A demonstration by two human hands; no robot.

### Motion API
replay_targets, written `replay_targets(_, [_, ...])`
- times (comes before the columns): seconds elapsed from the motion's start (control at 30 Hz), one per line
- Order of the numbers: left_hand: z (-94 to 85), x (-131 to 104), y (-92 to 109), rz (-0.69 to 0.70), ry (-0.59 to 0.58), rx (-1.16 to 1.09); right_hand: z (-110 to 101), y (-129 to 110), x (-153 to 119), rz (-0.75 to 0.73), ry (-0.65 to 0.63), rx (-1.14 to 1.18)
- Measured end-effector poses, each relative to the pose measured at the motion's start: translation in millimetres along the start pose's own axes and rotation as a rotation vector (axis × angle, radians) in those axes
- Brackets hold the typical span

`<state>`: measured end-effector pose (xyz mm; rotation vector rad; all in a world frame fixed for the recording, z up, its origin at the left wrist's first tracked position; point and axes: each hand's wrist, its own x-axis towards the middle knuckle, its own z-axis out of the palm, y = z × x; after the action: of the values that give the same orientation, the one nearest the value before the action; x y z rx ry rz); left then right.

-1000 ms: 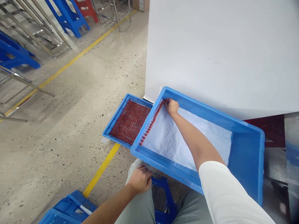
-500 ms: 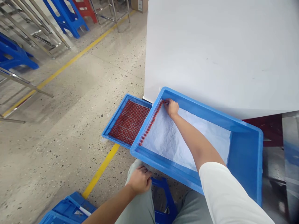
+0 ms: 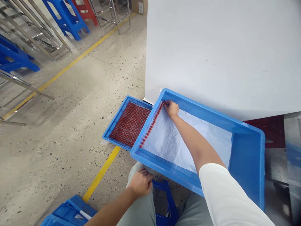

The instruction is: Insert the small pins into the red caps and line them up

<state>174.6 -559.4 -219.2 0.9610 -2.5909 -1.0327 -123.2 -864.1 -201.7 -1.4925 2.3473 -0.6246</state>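
A row of small red round pieces (image 3: 152, 124) lines the left end of a large blue bin (image 3: 202, 105), on crumpled white paper (image 3: 169, 142). At the far end of this row, my right hand (image 3: 172, 109) has its fingers pinched together at a small red piece; the fingertips are partly hidden. My left hand (image 3: 141, 182) rests on my left knee with its fingers curled closed. Whatever it may hold is hidden. Beside the bin on the left, a shallower blue tray (image 3: 114, 117) carries many similar red pieces in close rows.
A white tabletop or panel (image 3: 211, 47) stands beyond the bin. A blue stool (image 3: 168, 201) shows beneath the bin, and blue crates (image 3: 67, 212) lie at lower left. Metal-legged frames (image 3: 35, 28), blue stools (image 3: 68, 18) and a red stool (image 3: 86, 12) stand across the yellow floor line (image 3: 77, 58).
My right hand has shifted very slightly left along with its forearm, still at the row's far end. The left hand stays on the knee. The view has tilted slightly.
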Motion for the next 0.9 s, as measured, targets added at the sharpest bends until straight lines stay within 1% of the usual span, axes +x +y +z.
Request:
replay_targets(0.1, [0.7, 0.5, -0.1, -0.02, -0.021, -0.023, 0.4, 0.5, 0.7, 0.005, 0.002, 0.004])
replay_targets(0.63, [1.0, 0.0, 0.1, -0.03, -0.036, -0.03, -1.9, -1.5, 0.9, 0.003, 0.009, 0.01])
replay_targets(0.8, [1.8, 4.3, 2.4, -0.012, -0.022, -0.026, -2.5, -2.4, 0.3, 0.0, -0.002, 0.012])
replay_targets(0.9, [4.0, 7.1, 4.5, -0.002, -0.017, -0.024, -6.7, 0.5, -2.4, 0.0, -0.004, 0.01])
